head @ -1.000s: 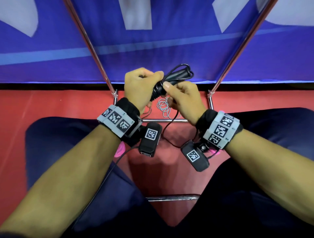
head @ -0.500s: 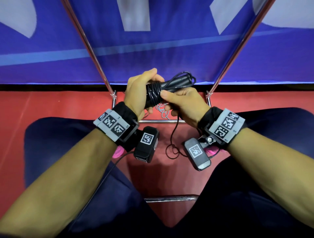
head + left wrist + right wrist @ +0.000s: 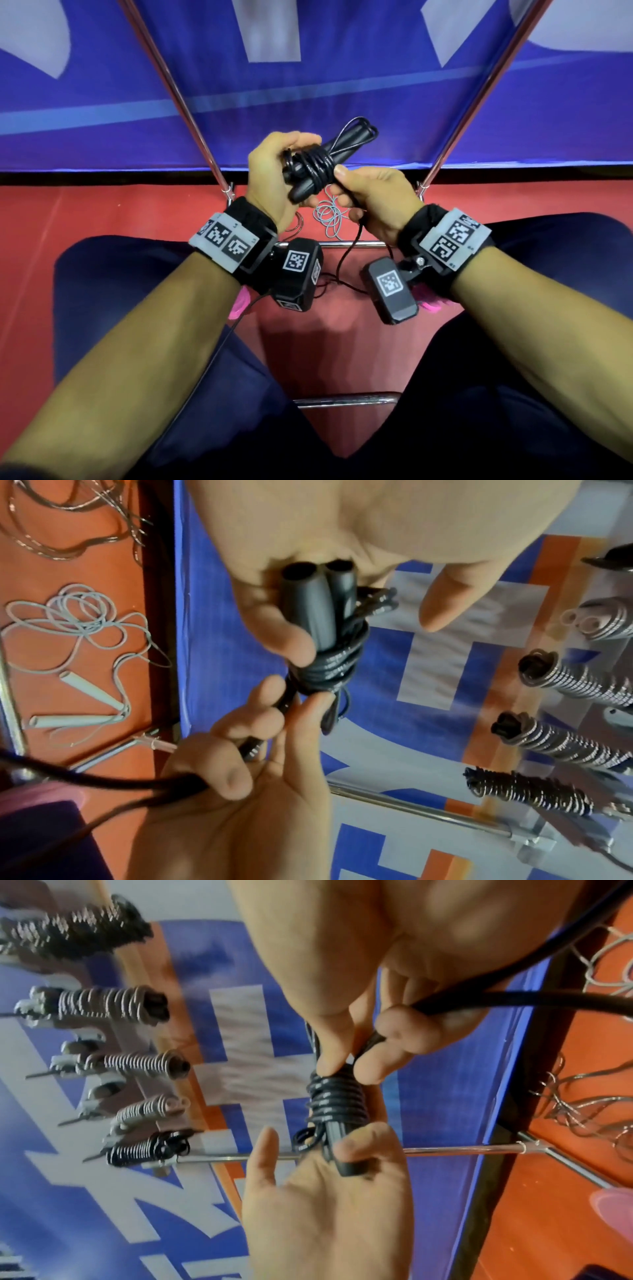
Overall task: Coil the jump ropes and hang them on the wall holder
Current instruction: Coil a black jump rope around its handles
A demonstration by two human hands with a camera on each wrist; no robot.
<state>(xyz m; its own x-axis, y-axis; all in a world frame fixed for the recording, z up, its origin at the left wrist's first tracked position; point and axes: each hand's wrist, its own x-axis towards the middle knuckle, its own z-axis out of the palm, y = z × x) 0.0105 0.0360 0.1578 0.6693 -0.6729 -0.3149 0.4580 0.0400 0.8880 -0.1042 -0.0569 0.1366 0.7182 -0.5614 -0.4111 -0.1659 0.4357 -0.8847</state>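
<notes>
Above the floor's far edge, between both hands: black jump rope [image 3: 313, 168], its two handles [image 3: 318, 610] laid side by side, with several turns of cord wound tightly round their middle.
Left hand [image 3: 270, 178]: closed round the butt ends of the paired handles, thumb pressing them together; one finger stands free and straight.
Right hand [image 3: 376, 202]: thumb and forefinger pinch the cord at the newest turn; the lower fingers curl round the loose tail [image 3: 346, 253], which drops between the knees toward the floor [image 3: 102, 219].
Handling: probably light; handles rigid, cord supple, smooth and likely springy, so the turns may slacken if tension is let go.
Where to hold: the handles as a core, with a pinch on the newest turn.
Stage: winding partly done, judging by the tail left over; hanging not yet done.
Wall holder [image 3: 565, 680]: row of wound ropes side by side, seen against the banner [image 3: 342, 85], well apart from the hands.
Grey jump rope [image 3: 78, 620]: uncoiled tangle at the floor's far edge, just beside the metal frame [image 3: 342, 244].
Hidden or unclear: the tail's end passes behind the wrist cameras; the holder is absent from the head view and blurred in both wrist views, so a free place on it cannot be told.
</notes>
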